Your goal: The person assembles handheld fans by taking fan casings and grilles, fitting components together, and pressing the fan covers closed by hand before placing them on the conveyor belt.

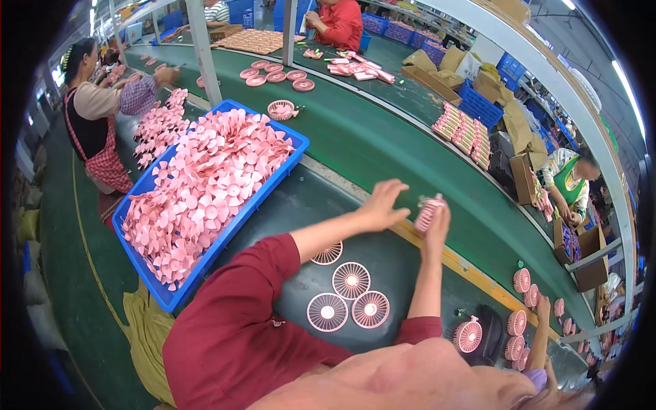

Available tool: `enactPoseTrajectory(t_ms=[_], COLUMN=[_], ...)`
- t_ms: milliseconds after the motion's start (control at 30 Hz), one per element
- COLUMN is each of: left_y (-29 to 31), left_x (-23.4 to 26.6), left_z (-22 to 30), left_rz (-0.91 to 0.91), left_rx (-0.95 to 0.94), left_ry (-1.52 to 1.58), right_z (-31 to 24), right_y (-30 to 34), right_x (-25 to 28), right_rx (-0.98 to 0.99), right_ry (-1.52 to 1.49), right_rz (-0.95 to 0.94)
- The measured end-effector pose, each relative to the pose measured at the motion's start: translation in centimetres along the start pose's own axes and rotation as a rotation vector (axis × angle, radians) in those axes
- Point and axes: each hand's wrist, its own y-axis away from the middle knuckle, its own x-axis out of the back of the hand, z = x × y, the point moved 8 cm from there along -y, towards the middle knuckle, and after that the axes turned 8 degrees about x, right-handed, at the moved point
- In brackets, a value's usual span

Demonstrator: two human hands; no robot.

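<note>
My right hand (437,229) grips a pink fan housing (428,213) with slatted sides, tilted up over the near edge of the green conveyor belt. Just left of it, my left hand (383,206) is empty, its fingers apart. Below my forearms, several round pink fan grilles (351,281) with spokes and bright centres lie on the dark worktable. A large blue crate (298,152), heaped with pink fan blades (219,184), stands to my left.
The green belt (383,160) carries a pink fan housing (281,110) and several round pink parts (276,76). At right, a co-worker's hand (543,309) touches fan housings near another fan unit (468,335). Other people work at left and across the belt.
</note>
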Motion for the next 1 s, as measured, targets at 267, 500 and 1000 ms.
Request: enactPoseTrajectory(t_ms=[267,500,1000], left_y=[-11.5,-12.6,-12.5], left_x=[14.6,26.6,25.1], left_z=[-12.7,-22.6,-26.1], left_rz=[0.199,0.103,-0.135], left_rx=[0.190,0.612,0.762], left_ry=[-0.642,-0.988,-0.981], right_z=[-6.8,-6.4,-3.2], right_y=[1.9,13.8,14.4], right_x=[-2.1,-16.8,-17.0], right_rx=[0.587,0.433,0.448], right_ry=[1.101,0.476,0.672], right_rz=[-0.155,-1.151,-1.077])
